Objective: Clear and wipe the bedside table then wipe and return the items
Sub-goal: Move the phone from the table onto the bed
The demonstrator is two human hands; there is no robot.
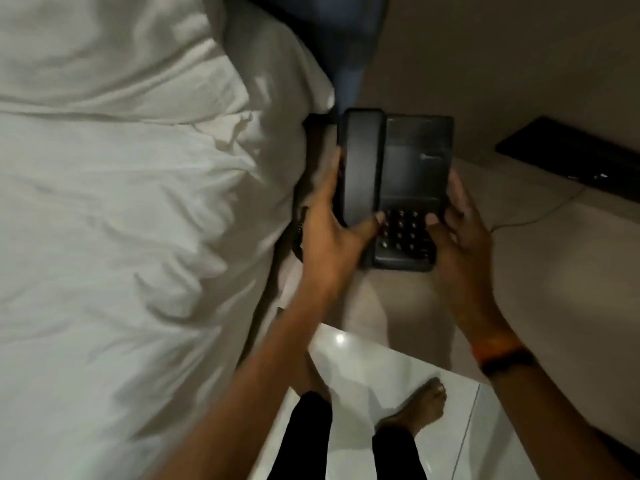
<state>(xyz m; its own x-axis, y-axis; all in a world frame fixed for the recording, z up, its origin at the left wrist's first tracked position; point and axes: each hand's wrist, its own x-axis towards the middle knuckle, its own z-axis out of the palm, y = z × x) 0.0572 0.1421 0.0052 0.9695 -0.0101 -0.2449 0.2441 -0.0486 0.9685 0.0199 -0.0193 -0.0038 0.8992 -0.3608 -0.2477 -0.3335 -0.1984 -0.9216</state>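
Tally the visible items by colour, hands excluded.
Black: 3 (telephone, flat panel on the right, wristband)
White: 2 (bedding, thin cable)
Total: 5

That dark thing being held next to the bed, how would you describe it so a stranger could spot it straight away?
Start at the big white bed filling the left side, then look just past its right edge. There both hands, left hand and right hand, grip a black desk telephone by its sides. Its handset lies along its left and a keypad sits near the thumbs; the flat black slab farther right has neither.
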